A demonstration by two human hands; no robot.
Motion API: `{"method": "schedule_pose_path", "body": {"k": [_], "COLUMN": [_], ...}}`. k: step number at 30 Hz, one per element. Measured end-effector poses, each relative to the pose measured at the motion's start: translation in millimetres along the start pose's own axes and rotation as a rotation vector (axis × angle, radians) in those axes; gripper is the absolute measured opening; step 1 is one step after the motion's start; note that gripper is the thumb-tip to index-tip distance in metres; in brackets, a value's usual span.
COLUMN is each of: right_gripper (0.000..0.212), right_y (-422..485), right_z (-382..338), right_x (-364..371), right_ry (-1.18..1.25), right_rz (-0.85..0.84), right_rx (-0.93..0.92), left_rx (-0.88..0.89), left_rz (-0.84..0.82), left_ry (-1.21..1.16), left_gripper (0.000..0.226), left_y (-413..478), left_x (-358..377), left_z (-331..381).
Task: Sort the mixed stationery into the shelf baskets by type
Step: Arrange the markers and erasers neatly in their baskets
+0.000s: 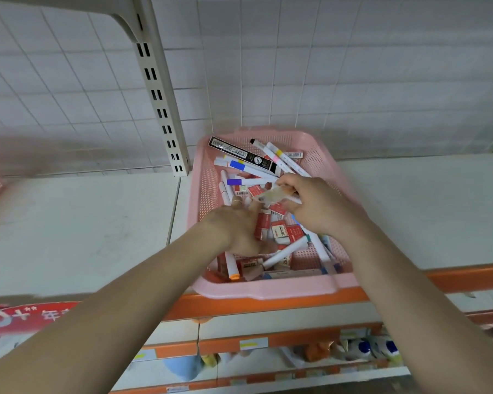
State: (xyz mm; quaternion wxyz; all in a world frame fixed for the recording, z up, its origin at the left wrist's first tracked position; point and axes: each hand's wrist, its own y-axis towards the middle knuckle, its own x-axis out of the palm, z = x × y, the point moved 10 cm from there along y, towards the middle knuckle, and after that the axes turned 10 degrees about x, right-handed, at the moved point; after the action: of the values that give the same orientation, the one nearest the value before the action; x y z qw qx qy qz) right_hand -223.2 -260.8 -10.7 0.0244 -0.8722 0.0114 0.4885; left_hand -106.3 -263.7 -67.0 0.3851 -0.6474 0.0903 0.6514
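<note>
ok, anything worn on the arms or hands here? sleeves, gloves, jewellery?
No sleeves, gloves or watch in view. The left arm and right arm are bare to the frame edge. The left hand has a thin ring on one finger. The right hand shows nothing worn.

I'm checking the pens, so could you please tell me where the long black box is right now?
In the head view, the long black box lies slantwise atop white markers at the far end of the pink basket.
</note>
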Motion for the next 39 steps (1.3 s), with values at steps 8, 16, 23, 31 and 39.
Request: {"method": "schedule_pose_path", "body": {"k": [8, 16, 23, 31, 39], "right_gripper": [0.019, 0.022, 0.017, 0.023, 0.020], "right_y": [6, 5, 3, -1, -5], "right_z": [13, 27, 33, 11, -7], "right_x": [-2, 5, 6, 14, 9], "right_ry": [0.215, 0.330, 0.566, 0.899, 1.219], "right_rz": [-0.013, -0.029, -0.041, -0.237, -0.350], "right_rx": [0.162, 0.265, 0.365, 0.316, 0.187], "left_rx": [-0.075, -0.154, -0.197, -0.312, -0.119], "left_rz": [0.039, 0.210, 0.457, 0.594, 0.527], "left_ry": [-0.141, -0.502, -1.014, -1.465, -1.532], "left_gripper": [0.096, 0.053, 0.026, 0.032, 0.030], "left_y": [5, 4, -5, -12, -3], "left_x": [-5, -15, -22, -20, -25], "left_z": [1, -13, -29, -43, -23]}}
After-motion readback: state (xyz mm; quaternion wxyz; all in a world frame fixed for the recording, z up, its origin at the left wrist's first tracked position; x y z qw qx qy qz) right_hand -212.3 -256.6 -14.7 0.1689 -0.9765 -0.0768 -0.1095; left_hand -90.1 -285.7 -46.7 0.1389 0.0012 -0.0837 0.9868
